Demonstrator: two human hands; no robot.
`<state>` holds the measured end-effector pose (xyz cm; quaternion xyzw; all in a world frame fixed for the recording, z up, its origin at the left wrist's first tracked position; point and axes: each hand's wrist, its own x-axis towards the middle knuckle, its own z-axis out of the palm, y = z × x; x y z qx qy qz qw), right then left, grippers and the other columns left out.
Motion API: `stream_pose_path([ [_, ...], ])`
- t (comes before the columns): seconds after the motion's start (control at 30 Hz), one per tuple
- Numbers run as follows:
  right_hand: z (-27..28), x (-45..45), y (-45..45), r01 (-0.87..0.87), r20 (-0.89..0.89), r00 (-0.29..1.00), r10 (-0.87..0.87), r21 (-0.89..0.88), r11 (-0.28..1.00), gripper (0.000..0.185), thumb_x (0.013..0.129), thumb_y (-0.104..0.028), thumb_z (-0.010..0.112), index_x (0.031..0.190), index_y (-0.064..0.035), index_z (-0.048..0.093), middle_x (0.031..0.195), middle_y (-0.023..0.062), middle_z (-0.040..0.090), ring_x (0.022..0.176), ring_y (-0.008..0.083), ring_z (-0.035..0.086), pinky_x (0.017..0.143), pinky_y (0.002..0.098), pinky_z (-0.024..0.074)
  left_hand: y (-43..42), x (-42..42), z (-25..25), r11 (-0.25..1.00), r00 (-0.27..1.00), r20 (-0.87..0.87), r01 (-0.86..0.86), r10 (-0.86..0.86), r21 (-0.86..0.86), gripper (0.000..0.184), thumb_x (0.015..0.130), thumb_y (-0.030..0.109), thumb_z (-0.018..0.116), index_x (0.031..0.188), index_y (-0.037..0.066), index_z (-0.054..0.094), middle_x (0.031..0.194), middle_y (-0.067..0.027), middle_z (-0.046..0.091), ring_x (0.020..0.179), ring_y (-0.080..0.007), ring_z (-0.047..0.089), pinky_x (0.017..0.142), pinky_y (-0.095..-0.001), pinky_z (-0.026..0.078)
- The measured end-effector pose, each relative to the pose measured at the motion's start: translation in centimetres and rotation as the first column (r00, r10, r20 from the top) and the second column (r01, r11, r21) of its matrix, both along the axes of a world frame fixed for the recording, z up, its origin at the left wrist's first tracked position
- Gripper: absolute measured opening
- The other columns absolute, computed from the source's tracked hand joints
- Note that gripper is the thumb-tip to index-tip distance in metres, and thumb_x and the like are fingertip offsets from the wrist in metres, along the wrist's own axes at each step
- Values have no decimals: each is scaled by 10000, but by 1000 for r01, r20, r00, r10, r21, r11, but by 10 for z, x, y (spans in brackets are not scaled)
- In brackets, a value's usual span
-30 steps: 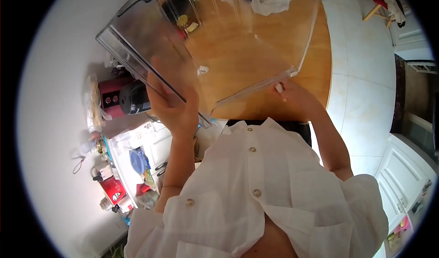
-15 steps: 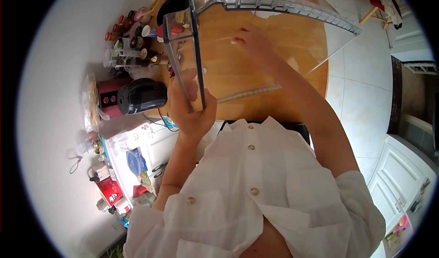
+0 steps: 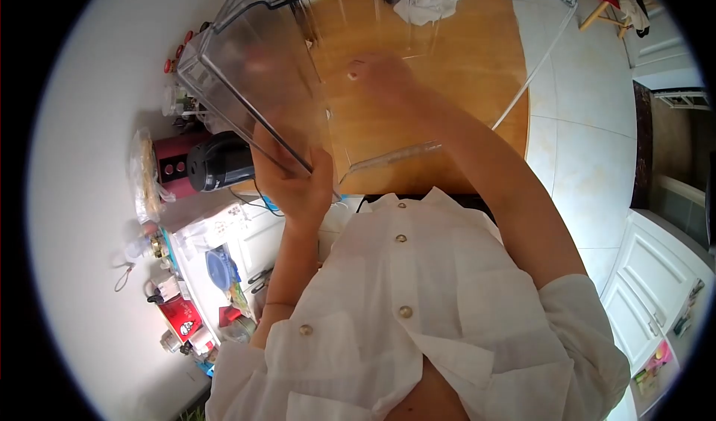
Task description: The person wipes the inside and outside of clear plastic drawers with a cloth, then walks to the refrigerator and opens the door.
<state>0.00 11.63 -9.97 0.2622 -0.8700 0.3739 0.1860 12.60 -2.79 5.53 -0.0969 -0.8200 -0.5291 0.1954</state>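
A large clear plastic bin (image 3: 250, 70), which looks like a fridge drawer, is held tilted above the wooden table. My left hand (image 3: 294, 178) is closed around its near left edge, with the thumb on the near side. My right hand (image 3: 380, 78) is at the middle of the bin, seen against the tabletop. Its fingers are curled together and smeared by motion; what they hold, if anything, does not show. A crumpled white cloth or bag (image 3: 432, 2) appears beyond the bin's far part.
Under the bin lies the wooden table (image 3: 477, 63). A black kettle (image 3: 220, 161) stands left of my left hand, beside a dark red appliance (image 3: 173, 166). Jars line the wall, partly behind the bin. A wooden-legged stool (image 3: 608, 18) stands on the tiled floor at right.
The bin has tilted and swung left, covering more of the jars. My left hand has shifted slightly left with it. My right hand has moved left and a little down.
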Motion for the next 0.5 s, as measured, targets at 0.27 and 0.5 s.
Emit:
stream_pose_path([
  [0.27,7,-2,51,222,-104,975,-196,502,836,175,724,-72,614,880,-131,668,924,22,650,940,212,604,881,346,409,-1,-4,-2,999,998,-67,-19,15,-50,594,691,-61,562,1271,-74,434,1152,-91,524,980,-132,518,855,-212,410],
  [0.5,-12,-2,70,320,-97,937,-336,621,715,55,717,-68,621,724,-122,622,744,40,643,880,216,591,825,338,400,1,-3,-5,996,993,-79,-86,84,-16,551,700,-36,603,1232,-61,459,1014,-48,523,832,-81,478,724,-176,403],
])
